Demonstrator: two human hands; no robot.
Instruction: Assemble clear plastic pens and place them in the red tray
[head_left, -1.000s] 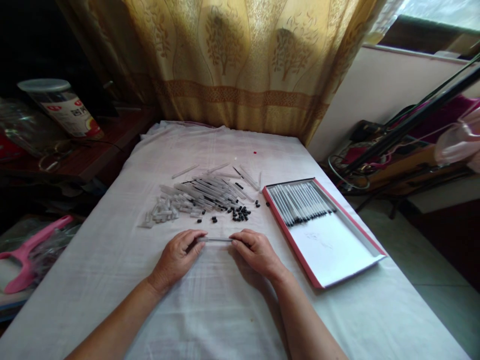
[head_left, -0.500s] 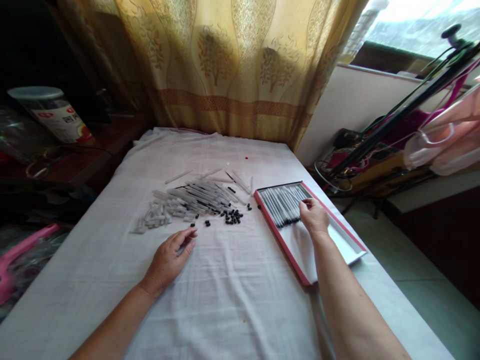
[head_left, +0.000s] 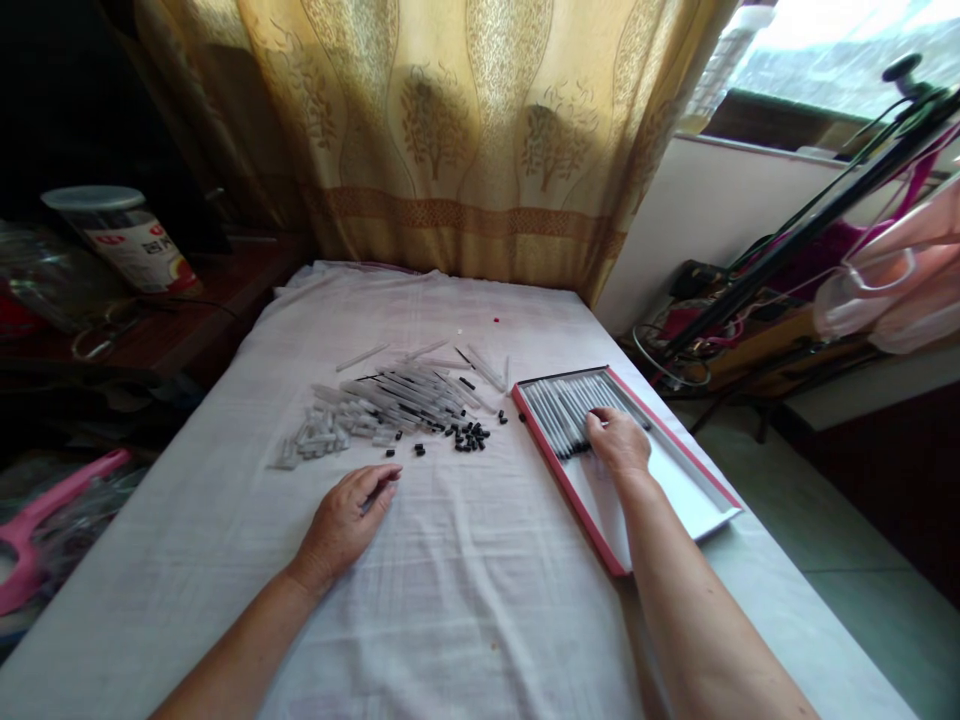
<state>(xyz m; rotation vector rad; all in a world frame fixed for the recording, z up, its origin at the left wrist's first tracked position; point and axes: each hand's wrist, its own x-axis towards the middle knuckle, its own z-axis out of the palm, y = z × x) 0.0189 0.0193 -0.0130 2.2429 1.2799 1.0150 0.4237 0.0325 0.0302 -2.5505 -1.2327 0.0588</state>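
Note:
My right hand (head_left: 616, 443) rests in the red-edged box (head_left: 694, 500), fingers bent down on the row of finished pens (head_left: 566, 410) lined up at its far end. My left hand (head_left: 346, 520) lies palm down on the white cloth (head_left: 450, 600), fingers loosely curled; nothing shows in it. Just beyond the left hand lie a heap of clear pen barrels (head_left: 401, 390), a pile of clear caps (head_left: 319, 438) and several small black plugs (head_left: 469, 437).
A patterned yellow curtain (head_left: 465, 150) hangs behind the table. A plastic jar (head_left: 124, 240) stands on the dark shelf at left, and a pink tool (head_left: 45, 505) lies lower left. Black rods, cables and pink cloth (head_left: 885, 270) crowd the right side.
A second ago both hands held one clear pen between them near the table's middle. The right hand carried it to the box and now presses on the pen row; the left hand stayed put.

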